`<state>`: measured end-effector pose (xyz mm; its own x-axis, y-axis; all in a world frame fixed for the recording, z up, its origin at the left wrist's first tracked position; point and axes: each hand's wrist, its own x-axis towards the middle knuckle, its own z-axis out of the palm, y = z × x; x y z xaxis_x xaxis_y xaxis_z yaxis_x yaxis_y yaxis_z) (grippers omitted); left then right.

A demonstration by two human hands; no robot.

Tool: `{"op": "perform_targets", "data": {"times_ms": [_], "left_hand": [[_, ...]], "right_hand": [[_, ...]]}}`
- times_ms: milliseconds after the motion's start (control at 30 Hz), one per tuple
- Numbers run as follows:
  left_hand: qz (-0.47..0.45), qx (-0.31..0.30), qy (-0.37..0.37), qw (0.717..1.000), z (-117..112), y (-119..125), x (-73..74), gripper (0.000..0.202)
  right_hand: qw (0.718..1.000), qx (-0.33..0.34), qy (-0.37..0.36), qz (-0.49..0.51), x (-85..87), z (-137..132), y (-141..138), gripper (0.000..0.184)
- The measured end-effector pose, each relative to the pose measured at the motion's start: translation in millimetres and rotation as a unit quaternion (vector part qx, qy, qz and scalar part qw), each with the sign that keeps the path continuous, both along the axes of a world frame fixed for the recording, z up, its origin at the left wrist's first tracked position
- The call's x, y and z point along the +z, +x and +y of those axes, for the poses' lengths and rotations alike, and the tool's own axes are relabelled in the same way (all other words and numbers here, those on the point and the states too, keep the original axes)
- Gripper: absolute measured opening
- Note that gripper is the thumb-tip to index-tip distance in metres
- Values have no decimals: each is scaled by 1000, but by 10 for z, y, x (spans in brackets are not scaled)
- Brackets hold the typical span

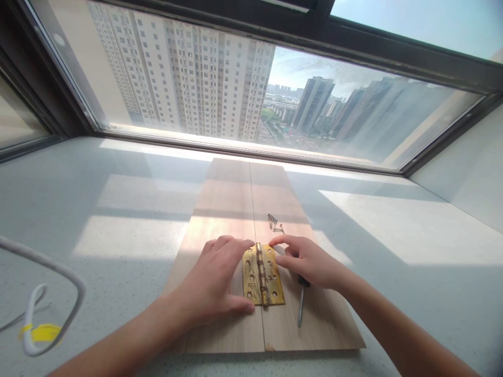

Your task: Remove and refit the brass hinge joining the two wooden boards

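A worn brass-coloured butt hinge (254, 272) lies opened flat across the seam between two pale wooden boards (220, 199), its knuckle along the seam. My left hand (216, 277) spans the hinge's left leaf, fingertips at its top edge and thumb near its lower left corner. My right hand (310, 259) touches the right leaf with index finger and thumb, the other fingers curled. From beneath those curled fingers sticks a screwdriver (301, 306), shaft pointing toward me; most of its handle is hidden. Several screws (275, 224) lie on the right board beyond the hinge.
The boards rest on a pale speckled windowsill (129, 251). A white cable (58, 269) loops at the left beside a yellow item (45, 332). A dark-framed window (220, 144) stands behind, and a white wall (463, 162) bounds the right side.
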<state>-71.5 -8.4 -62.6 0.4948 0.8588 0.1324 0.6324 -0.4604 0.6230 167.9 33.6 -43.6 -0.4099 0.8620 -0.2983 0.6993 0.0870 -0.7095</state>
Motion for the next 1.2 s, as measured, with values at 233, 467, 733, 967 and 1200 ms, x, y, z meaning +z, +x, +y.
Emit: {"op": "perform_targets", "data": {"times_ms": [233,467,733,967,1200], "left_hand": [[-8,-7,-29,1000,40,22,38,76],[-23,0,-27,999,57,29,3,76],[-16,-12,-5,1000,66,15,18,83],[2,-18,18,1000,28,-7,2,101],[15,-18,24,999,36,-9,6,102]], "right_hand": [[987,-66,-118,91,7,70,-15,21],[955,-142,-195,172,69,143,-87,23],[935,-168,-202,237,106,59,-72,36],[988,-53,-47,134,189,23,-238,37],[994,51,3,92,220,46,-326,44]]}}
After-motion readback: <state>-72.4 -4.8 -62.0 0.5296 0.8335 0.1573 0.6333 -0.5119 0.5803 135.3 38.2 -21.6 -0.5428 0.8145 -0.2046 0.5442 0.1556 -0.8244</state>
